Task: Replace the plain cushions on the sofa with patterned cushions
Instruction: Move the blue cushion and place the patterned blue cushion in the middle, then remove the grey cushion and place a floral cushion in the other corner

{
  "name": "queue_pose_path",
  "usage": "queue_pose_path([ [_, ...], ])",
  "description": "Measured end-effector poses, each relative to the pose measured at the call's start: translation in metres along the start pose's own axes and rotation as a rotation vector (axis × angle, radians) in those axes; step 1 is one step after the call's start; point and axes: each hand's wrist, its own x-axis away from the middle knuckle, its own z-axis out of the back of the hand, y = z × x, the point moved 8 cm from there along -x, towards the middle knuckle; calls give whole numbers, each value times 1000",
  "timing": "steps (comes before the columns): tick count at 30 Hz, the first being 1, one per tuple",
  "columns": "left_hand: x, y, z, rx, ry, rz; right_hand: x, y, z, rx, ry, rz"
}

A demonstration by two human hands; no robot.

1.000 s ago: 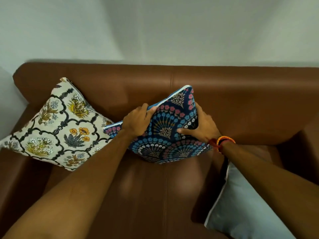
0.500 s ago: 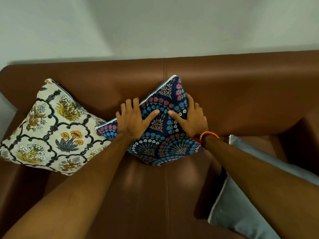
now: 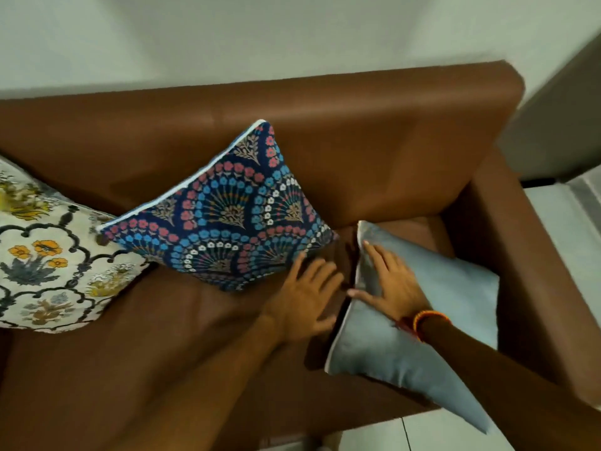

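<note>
The plain cushion [image 3: 422, 323] is a pale grey-blue square with a thin light piping. It lies near-flat at the right end of the sofa [image 3: 374, 131] seat, one corner hanging over the front edge, apart from the backrest. We judge it the last plain one to come off.

Our right hand [image 3: 388, 283] lies spread and flat on its upper left part, fingers splayed, closed on nothing; the thumb sits at the piped edge. Our left hand [image 3: 307, 299] is likewise open and spread, held over the bare seat just beside that same edge. It is blurred, so we cannot tell whether it touches the leather. We read the two hands as flanking the edge to gather the cushion up from both sides.

Just left of the hands, the navy patterned cushion [image 3: 227, 216], with fan motifs in blue, pink and white dots, leans corner-up against the backrest at the middle of the sofa. Nobody holds it, and it looks placed for show. Its left corner overlaps the cream floral cushion [image 3: 42, 255], propped at the far left end and partly cut off by the frame. The wall [image 3: 227, 37] rises behind the backrest.
</note>
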Motion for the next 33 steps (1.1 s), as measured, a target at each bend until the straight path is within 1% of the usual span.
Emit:
queue_pose_path([
  [1, 5, 10, -30, -16, -138, 2, 19, 17, -10, 60, -33, 1],
  [2, 6, 26, -56, -14, -228, 10, 42, 44, -18, 132, -69, -15],
  [3, 1, 43, -75, -2, -266, 25, 66, 74, -23, 181, -119, -40],
  [4, -5, 57, -88, 31, -277, 55, 87, 105, -27, 207, -153, -74],
  [6, -17, 73, -96, 95, -252, 103, 117, 153, -26, 207, -144, -179],
  [8, -36, 86, -95, 59, -210, 75, 135, 192, -24, 106, -81, -374],
  [9, -44, 91, -93, 28, -195, 31, 141, 208, -26, -21, -36, -496],
  [12, -60, 104, -99, -17, -261, -81, 156, 243, -40, -647, 106, -914],
  [13, -61, 108, -104, -16, -286, -94, 158, 248, -47, -770, 123, -991],
  [14, -61, 110, -109, -8, -317, -89, 158, 250, -52, -841, 108, -1030],
  [16, -57, 114, -120, 11, -349, -48, 158, 247, -61, -912, 48, -1043],
  [19, -55, 123, -126, -14, -323, -17, 156, 254, -61, -973, 77, -1072],
  [21, -54, 137, -129, -55, -303, -39, 156, 259, -57, -992, 108, -1112],
  [23, -50, 157, -135, -130, -293, -89, 158, 258, -56, -1041, 76, -1159],
  [25, -48, 171, -138, -170, -257, -102, 153, 249, -56, -1123, 30, -1153],
  [27, -51, 171, -134, -174, -238, -75, 146, 242, -54, -1154, 18, -1137],
  [29, -58, 163, -119, -142, -219, -76, 138, 241, -44, -1204, 25, -1129],
  [31, -66, 151, -94, -87, -178, -148, 130, 247, -26, -1304, 53, -1106],
  [33, -80, 127, -54, -15, -44, -205, 116, 255, 0, -1494, 142, -1031],
])
